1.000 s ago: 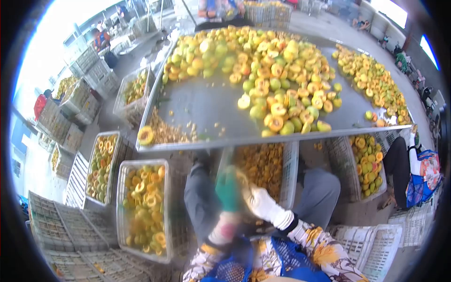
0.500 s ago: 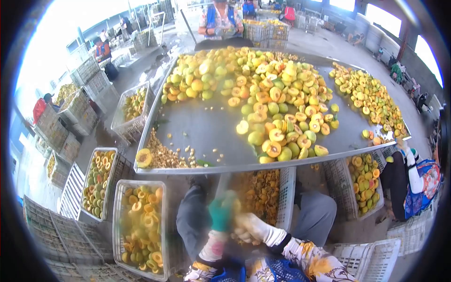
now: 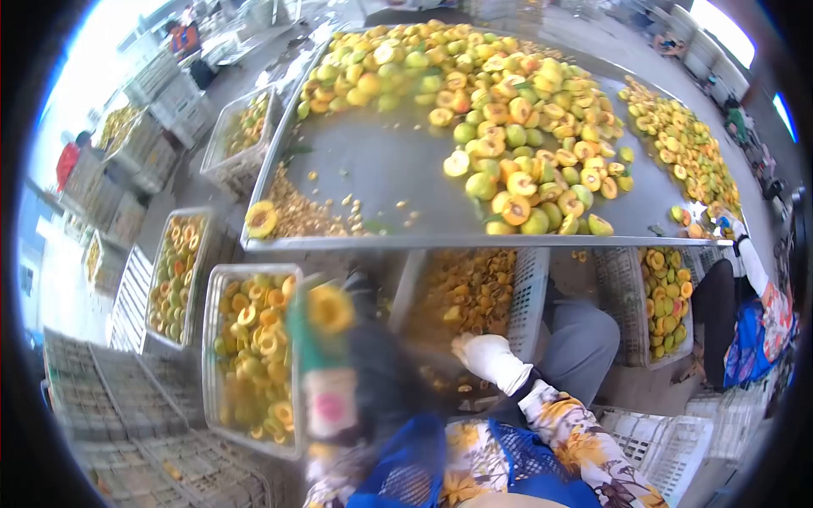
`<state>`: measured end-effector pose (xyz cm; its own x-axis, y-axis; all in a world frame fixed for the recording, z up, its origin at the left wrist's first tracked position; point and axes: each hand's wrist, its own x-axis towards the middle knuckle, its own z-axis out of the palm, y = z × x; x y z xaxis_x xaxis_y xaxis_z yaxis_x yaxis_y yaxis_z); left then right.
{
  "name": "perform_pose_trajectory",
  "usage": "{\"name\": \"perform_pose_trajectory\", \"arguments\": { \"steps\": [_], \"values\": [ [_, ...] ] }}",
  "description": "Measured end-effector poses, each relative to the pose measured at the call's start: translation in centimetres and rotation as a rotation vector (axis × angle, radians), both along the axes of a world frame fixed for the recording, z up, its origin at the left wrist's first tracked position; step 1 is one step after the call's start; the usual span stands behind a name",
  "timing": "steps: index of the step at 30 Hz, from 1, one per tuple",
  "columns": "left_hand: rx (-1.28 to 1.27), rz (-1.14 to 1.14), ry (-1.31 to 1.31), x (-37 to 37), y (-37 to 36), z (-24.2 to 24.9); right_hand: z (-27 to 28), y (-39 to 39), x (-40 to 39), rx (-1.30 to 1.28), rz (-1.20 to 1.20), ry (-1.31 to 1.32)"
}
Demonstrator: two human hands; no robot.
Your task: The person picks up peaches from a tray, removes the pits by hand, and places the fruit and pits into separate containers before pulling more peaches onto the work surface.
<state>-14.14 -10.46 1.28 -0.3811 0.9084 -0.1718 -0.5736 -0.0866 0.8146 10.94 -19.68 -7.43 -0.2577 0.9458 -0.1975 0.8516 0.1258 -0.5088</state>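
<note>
My left hand [image 3: 306, 332], in a green glove and smeared by motion, grips a yellow peach half [image 3: 330, 309] with a hollow middle. It is at the right rim of a pale crate [image 3: 296, 372] full of peach halves [image 3: 254, 339]. My right hand [image 3: 467, 349], below a white cuff, is in front of a crate [image 3: 530, 296] of brownish-orange fruit scraps [image 3: 478, 292] between my knees. Its fingers look curled closed; anything inside them is hidden.
A metal table [image 3: 373, 169] ahead bears a heap of halved fruit [image 3: 533, 144] and scattered pits [image 3: 313, 210]. More filled crates [image 3: 174, 279] stand at left. A person [image 3: 745, 313] sits at right beside another fruit crate [image 3: 627, 296]. Stacked crates [image 3: 135, 406] flank me.
My hands have parted: the left has swung left and up to the filled crate, with the peach half now visible. The right has risen slightly. The view has tilted down.
</note>
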Motion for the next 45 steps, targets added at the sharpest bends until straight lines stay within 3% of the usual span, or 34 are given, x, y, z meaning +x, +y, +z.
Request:
{"name": "perform_pose_trajectory", "arguments": {
  "steps": [1,2,3,4,6,8,10,11,12,13,15,17,19,20,22,26,28,31,34,35,37,39,43,45],
  "values": [
    [0.020,-0.022,0.226,-4.6,0.0,-2.0,0.3,0.1,1.1,-0.087,-0.027,-0.133],
    [-0.059,0.094,0.422,-10.2,0.9,-4.5,0.9,0.4,2.3,-0.100,-0.147,-0.033],
    [-0.121,-0.039,0.871,-16.1,1.5,-7.4,1.6,0.1,3.5,-0.125,-0.263,0.069],
    [-0.359,-0.150,1.475,-17.2,0.7,-6.4,3.6,0.0,5.0,-0.027,-0.244,0.274],
    [-0.314,-0.259,2.033,-15.9,1.9,-2.1,8.2,1.3,8.5,0.063,-0.329,0.201],
    [0.191,-0.274,1.850,-10.2,4.3,0.9,10.0,4.1,13.9,0.209,-0.493,0.170],
    [0.101,-0.482,1.255,-2.7,8.4,1.5,9.5,7.8,21.3,0.363,-0.654,0.152],
    [0.322,-0.541,1.310,1.8,10.5,2.6,8.9,9.6,25.5,0.447,-0.689,0.066],
    [0.259,-0.686,1.265,5.7,12.5,3.8,8.4,11.3,29.6,0.528,-0.729,-0.021],
    [0.319,-0.731,1.403,8.7,14.8,4.2,8.2,12.5,33.5,0.593,-0.730,-0.166],
    [0.430,-0.807,1.686,13.7,19.9,3.8,8.5,14.8,39.7,0.368,-0.899,-0.305],
    [0.499,-0.798,1.704,17.0,25.9,2.6,6.9,16.6,47.0,0.497,-0.788,-0.409],
    [0.523,-0.789,1.655,20.0,32.3,1.3,6.3,19.2,53.1,0.335,-0.976,-0.298],
    [0.516,-0.781,1.590,21.6,35.5,0.6,6.4,20.8,55.6,0.336,-0.970,-0.365],
    [0.597,-0.736,1.462,25.5,40.7,-0.3,6.3,23.7,59.1,0.274,-1.077,-0.258],
    [0.598,-0.749,1.623,34.4,46.3,-0.1,4.4,29.7,63.3,0.125,-1.388,0.164],
    [0.662,-0.735,1.731,37.7,49.8,-1.9,4.3,32.9,62.9,0.146,-1.334,0.344],
    [0.447,-0.923,1.569,40.9,53.4,-3.7,4.8,38.3,60.7,0.161,-1.224,0.402],
    [0.712,-1.044,1.475,42.4,59.1,-6.4,2.7,43.2,60.1,0.175,-1.076,0.358],
    [0.626,-1.083,1.476,43.1,59.6,-6.2,2.3,44.6,59.9,0.180,-1.028,0.337],
    [0.411,-1.158,1.582,44.6,58.3,-3.5,1.8,46.7,59.3,0.187,-0.919,0.276],
    [0.387,-1.260,1.608,44.8,57.6,-3.2,0.9,48.3,58.3,0.199,-0.799,0.207],
    [0.419,-1.514,1.474,41.8,54.9,-0.7,-0.3,50.7,56.2,0.301,-0.406,-0.099],
    [0.548,-1.447,1.538,40.6,54.9,-2.6,-0.9,51.4,54.4,0.365,-0.207,-0.240]
  ]
}}
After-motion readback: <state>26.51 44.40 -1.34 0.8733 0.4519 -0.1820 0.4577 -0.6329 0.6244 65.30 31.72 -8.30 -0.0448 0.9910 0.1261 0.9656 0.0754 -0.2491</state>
